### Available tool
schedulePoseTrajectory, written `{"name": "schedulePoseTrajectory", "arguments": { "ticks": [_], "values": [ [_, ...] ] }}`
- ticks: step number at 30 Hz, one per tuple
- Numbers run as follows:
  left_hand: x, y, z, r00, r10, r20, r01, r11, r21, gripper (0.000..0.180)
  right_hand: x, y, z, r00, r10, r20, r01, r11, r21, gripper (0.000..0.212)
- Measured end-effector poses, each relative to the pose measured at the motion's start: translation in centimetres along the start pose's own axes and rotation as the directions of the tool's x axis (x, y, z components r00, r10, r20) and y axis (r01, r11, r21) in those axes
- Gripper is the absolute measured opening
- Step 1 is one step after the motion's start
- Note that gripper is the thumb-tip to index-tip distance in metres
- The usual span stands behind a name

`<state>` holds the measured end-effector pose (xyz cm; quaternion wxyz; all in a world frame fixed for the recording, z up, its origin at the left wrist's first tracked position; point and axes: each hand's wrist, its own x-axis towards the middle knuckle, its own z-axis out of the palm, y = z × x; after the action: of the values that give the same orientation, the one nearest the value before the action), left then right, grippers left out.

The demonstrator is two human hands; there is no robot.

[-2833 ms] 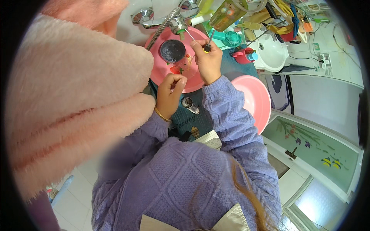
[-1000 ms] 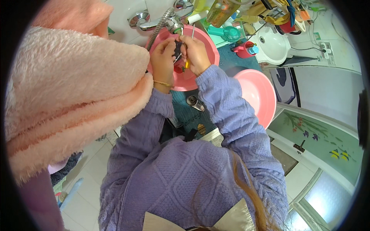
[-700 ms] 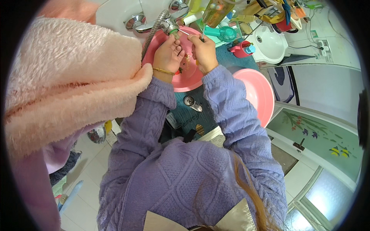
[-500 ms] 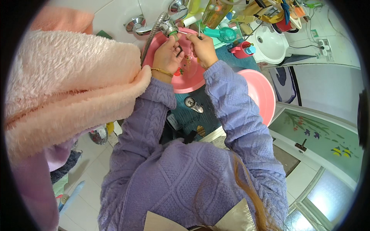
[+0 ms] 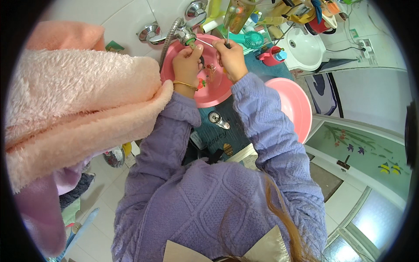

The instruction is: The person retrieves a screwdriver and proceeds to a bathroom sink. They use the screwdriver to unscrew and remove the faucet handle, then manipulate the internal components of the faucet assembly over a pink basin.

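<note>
Below the chrome faucet on the tiled wall, my left hand is closed, its thumb and fingers at a small green part at the faucet's lower end. Something dark shows among its fingers, mostly hidden. My right hand grips a screwdriver with a thin metal shaft and dark handle. The shaft points left toward the green part; I cannot tell whether its tip touches. Both hands are over a pink basin holding small orange-brown bits and a red strawberry-shaped piece.
A chrome lever handle lies on the dark teal mat near me. Another pink basin stands at right. A green brush, a pink cup and a white sink are beyond. Fluffy towels hang at left.
My left hand has moved slightly down and left, showing more of the faucet's lower end. My right hand has shifted slightly down, still with the screwdriver, and more of its shaft shows.
</note>
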<state>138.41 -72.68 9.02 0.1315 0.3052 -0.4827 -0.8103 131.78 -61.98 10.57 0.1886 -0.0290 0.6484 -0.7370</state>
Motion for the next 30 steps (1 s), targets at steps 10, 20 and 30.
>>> {"name": "schedulePoseTrajectory", "arguments": {
  "ticks": [10, 20, 30],
  "values": [
    [-0.3, 0.2, -0.3, 0.826, 0.564, 0.009, -0.382, 0.549, 0.743, 0.035, -1.2, -0.5, 0.0, 0.995, -0.071, 0.066, 0.076, 0.994, -0.073, 0.010],
    [1.8, -2.4, 0.5, 0.986, 0.101, 0.136, -0.072, 0.976, -0.207, 0.035, -1.0, 0.2, -0.1, 0.991, -0.122, 0.049, 0.124, 0.991, -0.045, 0.009],
    [-0.2, -0.9, 1.5, 0.980, -0.175, 0.094, 0.199, 0.833, -0.517, 0.032, 1.0, 0.2, -1.4, 0.952, -0.154, 0.265, 0.241, 0.909, -0.339, 0.024]
  ]
}}
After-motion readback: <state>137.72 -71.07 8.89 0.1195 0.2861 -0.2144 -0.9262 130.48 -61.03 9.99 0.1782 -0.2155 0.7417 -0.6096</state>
